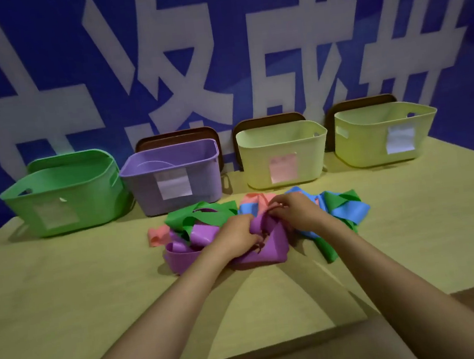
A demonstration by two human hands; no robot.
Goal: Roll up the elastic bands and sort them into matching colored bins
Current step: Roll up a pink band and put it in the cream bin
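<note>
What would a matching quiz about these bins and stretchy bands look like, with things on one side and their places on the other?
Things:
1. green bin
2. purple bin
3. purple band
4. blue band

Places:
A. gripped by the left hand and right hand
B. leftmost in the row
C. second from the left in the row
D. on the table, right of both hands

Pairs: 1-B, 2-C, 3-A, 4-D

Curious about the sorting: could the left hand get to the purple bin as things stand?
Probably yes: the purple bin stands open-topped just behind the pile, though the left hand grips a purple band.
</note>
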